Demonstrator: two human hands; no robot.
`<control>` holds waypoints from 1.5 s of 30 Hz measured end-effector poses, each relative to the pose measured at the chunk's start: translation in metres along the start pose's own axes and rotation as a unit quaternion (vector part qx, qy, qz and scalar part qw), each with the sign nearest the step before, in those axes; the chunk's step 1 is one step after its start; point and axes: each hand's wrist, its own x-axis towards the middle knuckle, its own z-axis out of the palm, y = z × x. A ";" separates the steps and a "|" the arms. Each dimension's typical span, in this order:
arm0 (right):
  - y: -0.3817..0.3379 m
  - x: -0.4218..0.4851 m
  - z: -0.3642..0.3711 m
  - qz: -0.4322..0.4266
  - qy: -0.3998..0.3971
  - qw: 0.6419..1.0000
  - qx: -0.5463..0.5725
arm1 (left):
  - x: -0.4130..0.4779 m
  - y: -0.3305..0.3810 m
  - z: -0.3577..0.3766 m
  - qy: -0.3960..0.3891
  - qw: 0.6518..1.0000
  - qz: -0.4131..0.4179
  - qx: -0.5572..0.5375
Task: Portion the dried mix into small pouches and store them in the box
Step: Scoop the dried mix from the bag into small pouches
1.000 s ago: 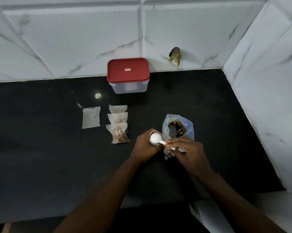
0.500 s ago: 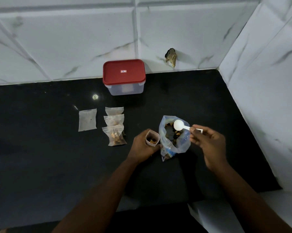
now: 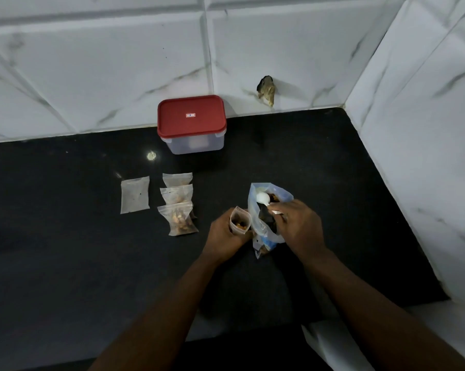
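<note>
Black counter (image 3: pixel 65 250) in a dim, white-tiled corner. Left hand (image 3: pixel 224 235) curled round a small open pouch (image 3: pixel 239 223), kept upright and mouth-up just beside the big bag of dried mix (image 3: pixel 254 208), likely to shorten each transfer; right hand (image 3: pixel 299 226) pinching a white spoon (image 3: pixel 262 197) by its handle, bowl beyond the fingertips inside the bag's mouth, seemingly for another scoop. Further out from the left fingers, three filled pouches (image 3: pixel 178 204) and one flat pouch (image 3: pixel 134 198) set aside, then the red-lidded box (image 3: pixel 191 124), closed, against the wall (image 3: pixel 92 76).
</note>
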 end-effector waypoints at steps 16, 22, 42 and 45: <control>0.012 0.011 -0.032 0.037 -0.085 0.995 0.035 | 0.002 -0.001 -0.001 -0.004 1.000 -0.015 -0.006; 0.003 0.011 -0.024 0.022 -0.146 0.988 0.035 | 0.001 0.000 -0.003 -0.007 1.000 -0.016 -0.003; -0.008 -0.013 -0.042 0.091 -0.124 0.984 0.095 | -0.001 -0.006 0.002 0.026 0.997 0.041 0.064; -0.012 -0.010 -0.044 0.207 -0.129 0.959 0.144 | 0.000 -0.008 0.005 0.041 0.995 0.057 0.070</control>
